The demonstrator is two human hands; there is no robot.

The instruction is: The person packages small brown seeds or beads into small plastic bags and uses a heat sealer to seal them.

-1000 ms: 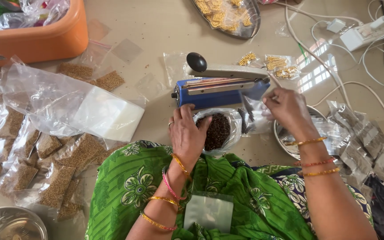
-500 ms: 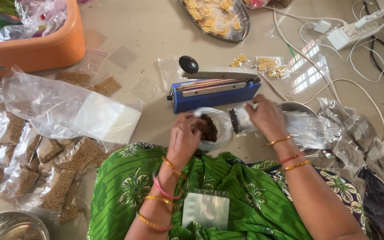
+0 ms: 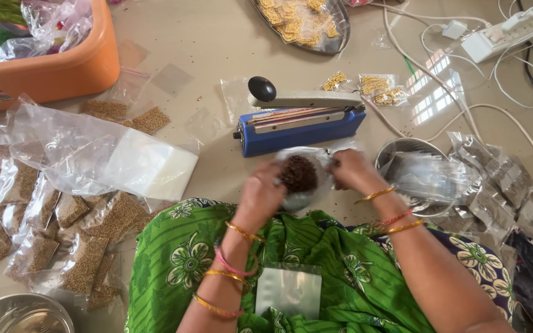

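A: What has moved since a moment ago?

B: Both hands have drawn back from the blue sealer [image 3: 300, 126] toward the green lap. The left hand [image 3: 260, 197] and right hand [image 3: 350, 171] together grip a small clear bag [image 3: 300, 177] of dark seeds, just near of the sealer.

A: Anything hard to make out?

B: The fingers are blurred, and the bag's edges are hidden under them. An orange tub [image 3: 44, 68] is cut off at far left.

A: And around them?

B: Filled seed packets [image 3: 38, 228] lie left, a steel bowl [image 3: 405, 151] and empty pouches [image 3: 501, 185] right, white cables [image 3: 464, 86] far right.
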